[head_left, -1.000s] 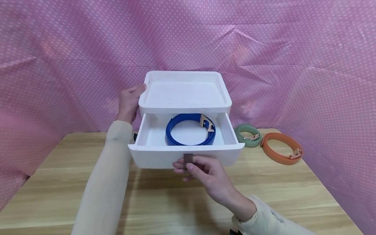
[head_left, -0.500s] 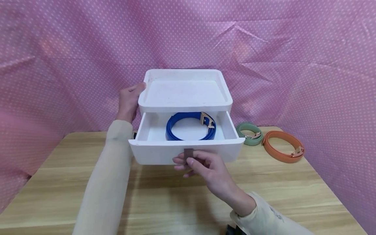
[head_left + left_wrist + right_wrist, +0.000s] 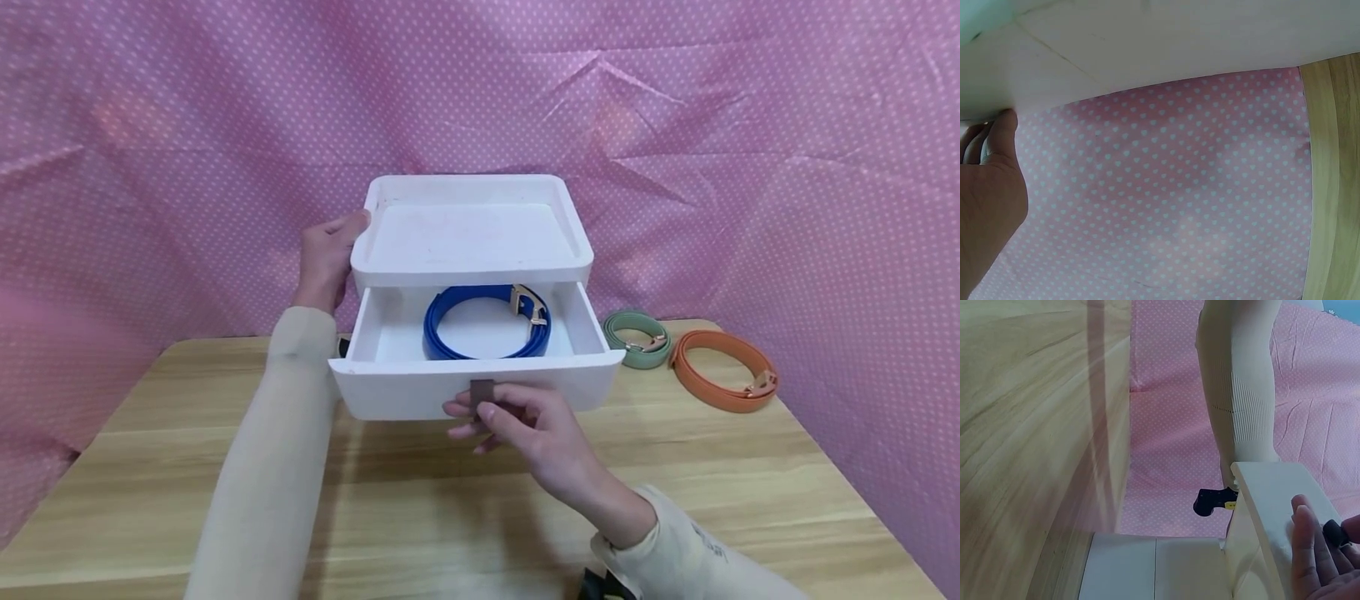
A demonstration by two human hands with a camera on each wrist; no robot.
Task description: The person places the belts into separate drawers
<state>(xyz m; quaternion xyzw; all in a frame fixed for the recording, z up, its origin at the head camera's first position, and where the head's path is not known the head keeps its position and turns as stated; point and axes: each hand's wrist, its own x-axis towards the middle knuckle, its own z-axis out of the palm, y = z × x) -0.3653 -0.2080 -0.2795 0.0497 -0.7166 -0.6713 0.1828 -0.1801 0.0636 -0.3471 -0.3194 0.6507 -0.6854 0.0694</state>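
Note:
A white box [image 3: 472,272] with a shallow tray top stands at the middle back, its drawer [image 3: 390,392] pulled out toward me. Inside the drawer lies a coiled blue belt [image 3: 433,329] with a gold buckle. My right hand [image 3: 551,442] pinches the brown pull tab [image 3: 482,392] on the drawer front between thumb and fingers. My left hand [image 3: 322,262] grips the box's upper left edge, thumb at the top rim; its other fingers are mostly hidden in the head view. In the left wrist view, the fingers [image 3: 1002,134] touch the box side.
A coiled green belt [image 3: 647,360] and a coiled orange belt [image 3: 708,392] lie on the wooden table [image 3: 420,517] to the right of the box. Pink dotted cloth [image 3: 480,92] hangs behind and at both sides. A black wrist-worn device [image 3: 1210,501] shows beside the left sleeve.
The drawer front and my right hand have shifted slightly upward in the head view, a little more than the box top. Both hands keep their holds. The belts lie as before.

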